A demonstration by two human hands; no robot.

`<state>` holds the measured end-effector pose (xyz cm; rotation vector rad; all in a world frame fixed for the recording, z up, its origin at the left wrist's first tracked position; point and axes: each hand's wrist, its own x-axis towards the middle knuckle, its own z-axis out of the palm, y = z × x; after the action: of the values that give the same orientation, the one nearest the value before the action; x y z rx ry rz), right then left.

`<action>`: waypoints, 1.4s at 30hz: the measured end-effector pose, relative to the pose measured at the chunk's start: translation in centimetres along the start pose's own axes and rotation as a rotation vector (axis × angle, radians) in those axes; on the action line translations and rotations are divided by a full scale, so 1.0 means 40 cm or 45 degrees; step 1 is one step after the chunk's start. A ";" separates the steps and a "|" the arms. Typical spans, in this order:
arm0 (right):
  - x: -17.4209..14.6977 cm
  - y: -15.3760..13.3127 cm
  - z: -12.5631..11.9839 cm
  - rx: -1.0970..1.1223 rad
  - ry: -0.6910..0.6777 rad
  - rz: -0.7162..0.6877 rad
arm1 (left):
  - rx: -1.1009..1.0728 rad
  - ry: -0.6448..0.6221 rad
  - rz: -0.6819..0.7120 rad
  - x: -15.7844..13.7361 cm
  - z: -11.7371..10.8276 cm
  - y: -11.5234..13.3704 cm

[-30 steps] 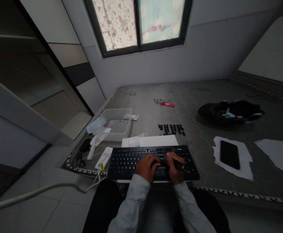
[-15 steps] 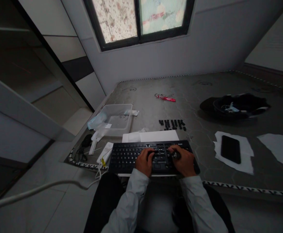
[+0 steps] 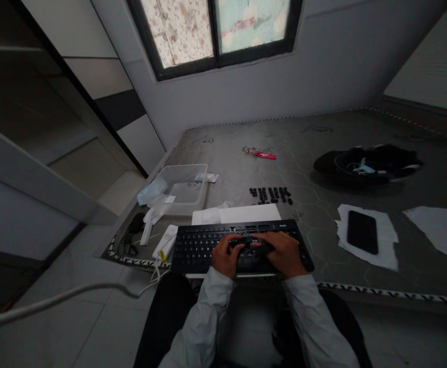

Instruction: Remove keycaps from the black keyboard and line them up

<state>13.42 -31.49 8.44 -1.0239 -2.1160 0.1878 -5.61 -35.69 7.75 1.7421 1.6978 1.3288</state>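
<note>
A black keyboard [image 3: 196, 245] lies across the near edge of the grey-covered surface, several keys gone from its right part. My left hand [image 3: 225, 257] rests over its middle, thumb and forefinger closed around something small and dark that I cannot make out. My right hand [image 3: 285, 254] is closed on a slim black tool [image 3: 262, 249], its kind unclear, which points left toward the left fingertips. Loose black keycaps [image 3: 271, 194] lie in rows beyond the keyboard. White paper [image 3: 242, 213] sits just behind the keyboard.
A clear plastic box [image 3: 187, 207] stands at the left, beside a white power strip [image 3: 165, 240] with a cable. Farther back lies a red-handled item [image 3: 261, 154]. To the right are a black cap [image 3: 369, 166] and a phone [image 3: 362, 232] on paper.
My right hand has turned and shifted left, bringing the black tool toward my left fingertips. My left hand has barely moved. The view has shifted slightly.
</note>
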 end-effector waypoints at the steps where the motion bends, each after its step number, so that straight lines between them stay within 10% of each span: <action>1: 0.000 0.001 0.000 -0.006 -0.010 -0.010 | 0.000 0.004 0.001 -0.001 0.000 -0.001; 34: 0.005 -0.003 -0.006 0.086 0.021 0.033 | -0.010 -0.060 -0.132 0.009 -0.005 0.009; 42: -0.057 0.066 -0.082 0.093 0.400 0.362 | 0.099 -0.207 -0.128 0.068 -0.049 0.053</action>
<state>18.17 -31.97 8.30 -1.2219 -1.6675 0.2250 -6.43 -34.32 11.38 1.7305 1.7408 1.0612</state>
